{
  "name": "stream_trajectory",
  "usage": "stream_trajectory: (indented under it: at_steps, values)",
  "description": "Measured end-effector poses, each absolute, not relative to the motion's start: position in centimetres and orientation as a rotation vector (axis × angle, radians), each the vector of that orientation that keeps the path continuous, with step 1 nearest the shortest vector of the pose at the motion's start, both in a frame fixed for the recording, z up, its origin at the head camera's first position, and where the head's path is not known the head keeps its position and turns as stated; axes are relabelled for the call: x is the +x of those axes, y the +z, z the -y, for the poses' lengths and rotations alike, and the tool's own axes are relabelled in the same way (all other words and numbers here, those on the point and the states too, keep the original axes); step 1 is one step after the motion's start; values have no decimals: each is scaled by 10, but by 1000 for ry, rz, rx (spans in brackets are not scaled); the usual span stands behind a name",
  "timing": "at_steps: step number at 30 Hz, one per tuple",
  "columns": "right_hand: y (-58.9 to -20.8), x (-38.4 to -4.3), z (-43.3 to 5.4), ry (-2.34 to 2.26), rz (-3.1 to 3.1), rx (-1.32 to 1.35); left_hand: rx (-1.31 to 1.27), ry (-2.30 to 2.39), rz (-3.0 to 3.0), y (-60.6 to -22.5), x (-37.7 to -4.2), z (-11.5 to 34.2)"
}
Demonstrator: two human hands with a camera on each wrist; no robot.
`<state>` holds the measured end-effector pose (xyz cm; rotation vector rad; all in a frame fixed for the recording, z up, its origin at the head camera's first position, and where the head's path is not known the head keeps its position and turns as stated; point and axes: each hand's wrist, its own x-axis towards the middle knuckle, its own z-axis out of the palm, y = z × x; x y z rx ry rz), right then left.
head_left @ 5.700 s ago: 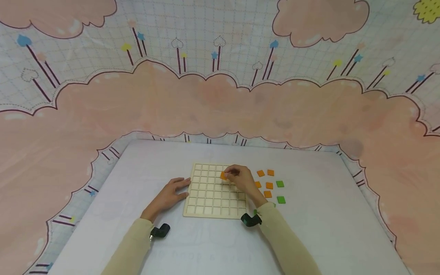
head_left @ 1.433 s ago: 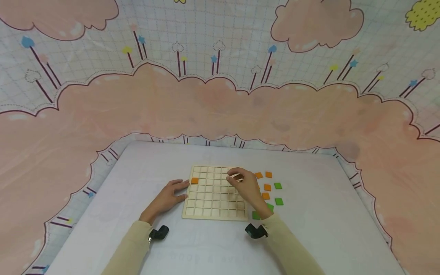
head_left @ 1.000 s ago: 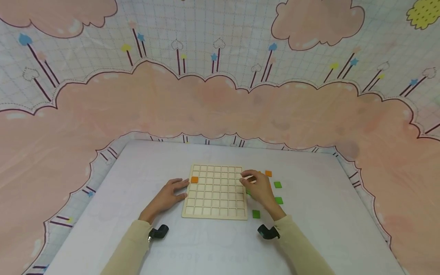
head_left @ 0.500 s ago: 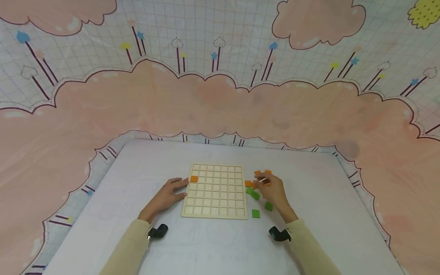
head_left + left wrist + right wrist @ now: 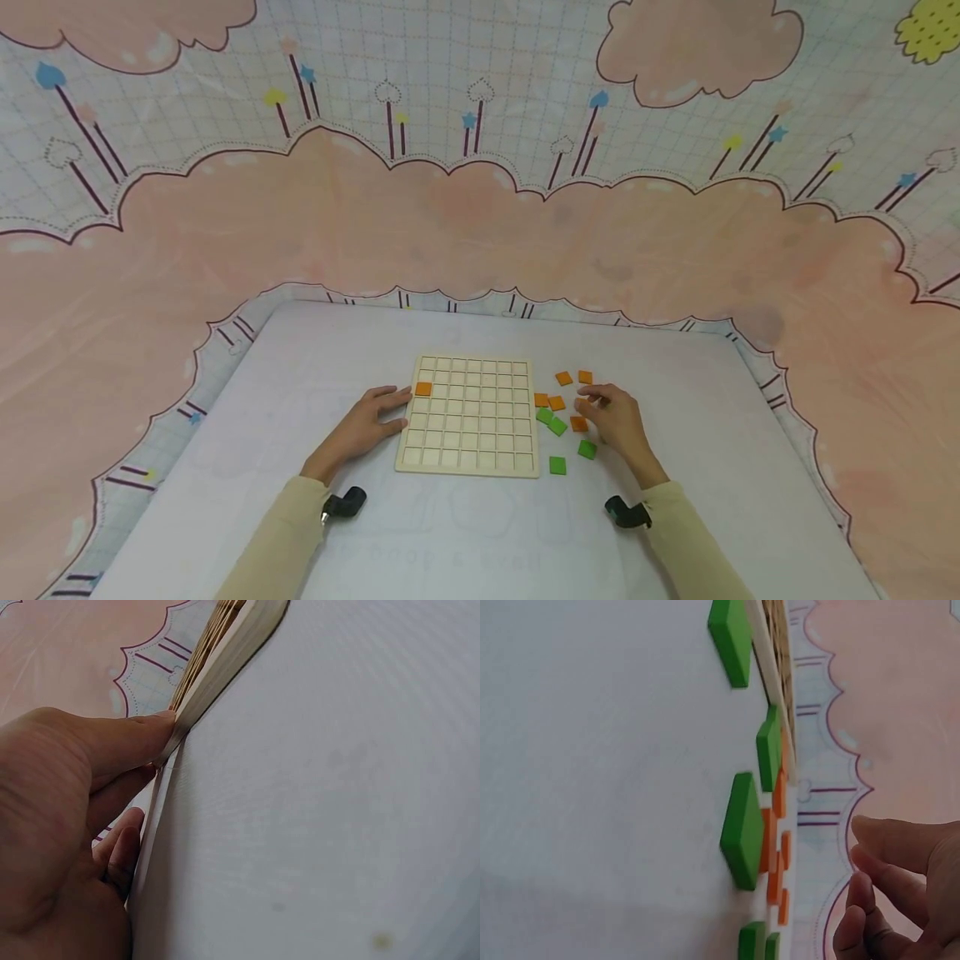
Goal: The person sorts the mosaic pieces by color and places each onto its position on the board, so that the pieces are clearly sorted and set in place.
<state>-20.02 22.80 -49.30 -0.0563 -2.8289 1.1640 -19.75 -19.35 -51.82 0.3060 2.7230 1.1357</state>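
The square wooden grid board (image 5: 472, 423) lies flat, with one orange tile (image 5: 423, 389) in its leftmost column near the back. My left hand (image 5: 367, 422) touches the board's left edge with its fingertips and thumb; the left wrist view shows the thumb (image 5: 135, 739) against the side of the wooden board (image 5: 232, 656). Over the loose tiles on the right hovers my right hand (image 5: 617, 419), fingers loosely bent. In the right wrist view, thumb and fingers (image 5: 892, 877) have nothing between them. An orange tile (image 5: 578, 424) lies close to its fingertips, and another beneath is partly hidden.
Several orange tiles (image 5: 564, 378) and green tiles (image 5: 557, 427) are scattered right of the board, some right beside its edge. Two green tiles (image 5: 557, 466) lie nearer the front. A white cloth covers the table (image 5: 450, 533); a patterned curtain (image 5: 480, 225) hangs behind.
Earlier my right hand pinched an orange tile above the board; an orange tile now sits in the leftmost column. That hand has moved right, over the loose tiles. The left hand stays put.
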Motion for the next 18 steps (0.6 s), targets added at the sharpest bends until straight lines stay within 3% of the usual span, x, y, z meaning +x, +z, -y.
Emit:
stream_trajectory:
  at_steps: [18]
  values:
    - [-505,-210,-252,1174,2985,-130,306,1128,-2730,-522,-199,195]
